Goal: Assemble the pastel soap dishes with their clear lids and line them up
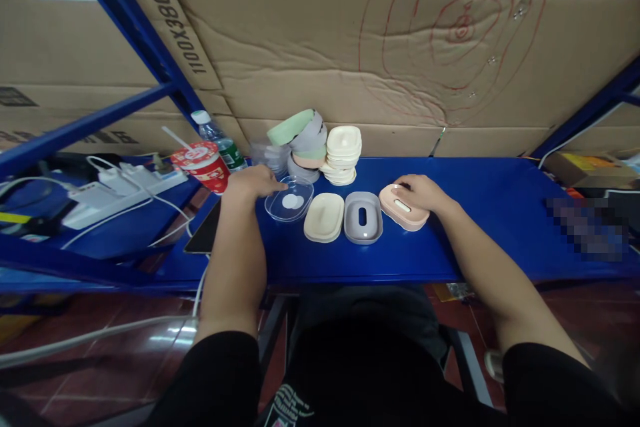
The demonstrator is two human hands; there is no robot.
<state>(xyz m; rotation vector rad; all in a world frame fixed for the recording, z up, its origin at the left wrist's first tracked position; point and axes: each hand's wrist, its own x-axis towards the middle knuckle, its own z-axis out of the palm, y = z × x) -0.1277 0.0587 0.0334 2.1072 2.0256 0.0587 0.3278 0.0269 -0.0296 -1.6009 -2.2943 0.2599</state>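
My left hand (254, 181) has its fingers closed at the rim of a clear plastic dish (277, 209) with two white round discs (293, 201) in it. Over on the right, my right hand (423, 191) grips a peach-coloured oval lid-like piece (411, 217) with a slot in its middle; some fingers are hidden behind it. Between my hands a cream oval piece (324, 217) and a grey shallow box (363, 230) with a dark oval opening lie side by side.
Stacked cream pieces (344, 140) and a leaning pile of green and grey frames (295, 127) stand behind. A red paper cup (213, 173), a water bottle (227, 150) and a white power strip (125, 197) are at left. Cardboard (310, 27) backs the blue table (480, 213).
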